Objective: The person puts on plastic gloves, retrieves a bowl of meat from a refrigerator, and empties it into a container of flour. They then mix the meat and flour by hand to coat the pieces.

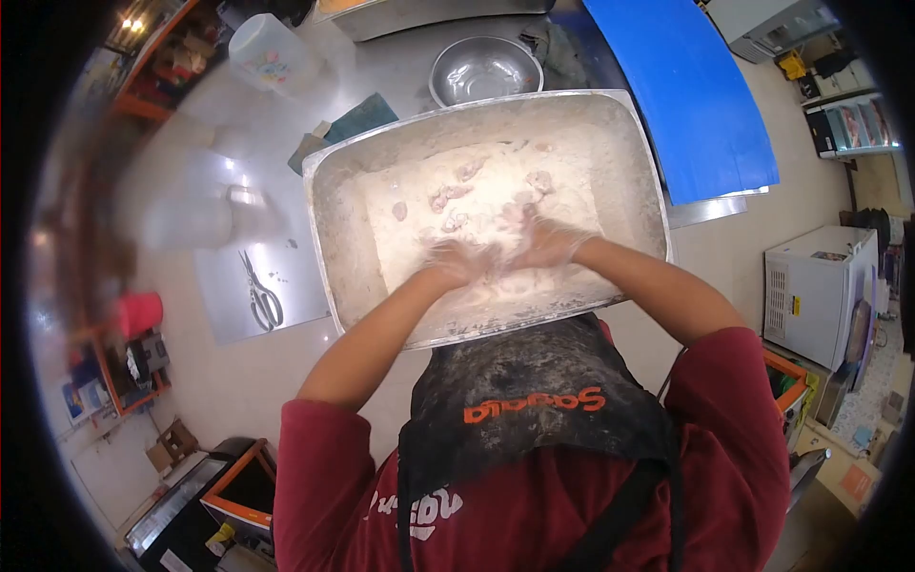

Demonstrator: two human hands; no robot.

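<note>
A large metal tub (640, 172) holds white flour (391, 234) with several pieces of raw meat, perhaps chicken, on it. One coated piece (450, 196) lies near the middle, and another (539, 181) is farther right. My left hand (462, 260), in a clear plastic glove, is down in the flour at the near side. Beside it my right hand (545, 243), gloved the same way, reaches into the flour, close to the left. Both hands are blurred and their fingers are partly lost in flour, so any piece in them cannot be made out.
Beyond the tub stand a steel bowl (486, 74) and a long metal tray (429, 16). Scissors (259, 294) lie on the steel table at left, below a translucent plastic jug (267, 55). A green cloth (357, 124) touches the tub's corner; a blue sheet (691, 95) is at right.
</note>
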